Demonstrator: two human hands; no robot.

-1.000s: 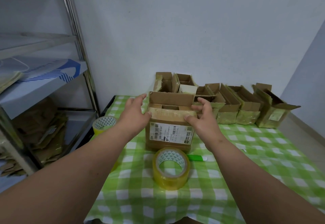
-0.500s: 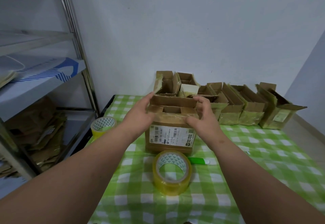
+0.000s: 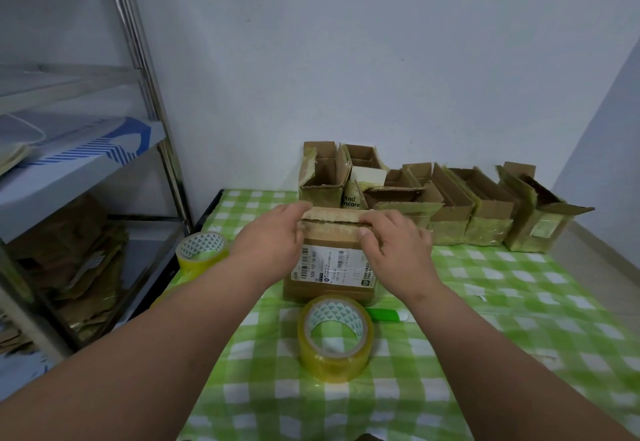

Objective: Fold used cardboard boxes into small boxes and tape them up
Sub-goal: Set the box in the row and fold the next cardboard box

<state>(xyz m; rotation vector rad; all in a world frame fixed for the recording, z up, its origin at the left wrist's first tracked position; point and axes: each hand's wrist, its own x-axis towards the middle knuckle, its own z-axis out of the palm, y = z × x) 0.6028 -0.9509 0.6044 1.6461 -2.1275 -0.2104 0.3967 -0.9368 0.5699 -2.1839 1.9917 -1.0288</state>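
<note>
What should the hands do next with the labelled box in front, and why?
Probably keep one hand on the flaps and reach the other for the tape roll lying just in front. Both the left hand and right hand press the top flaps of the labelled box down, so the top looks closed, but no fresh tape is seen across it, so the flaps would likely spring open.
</note>
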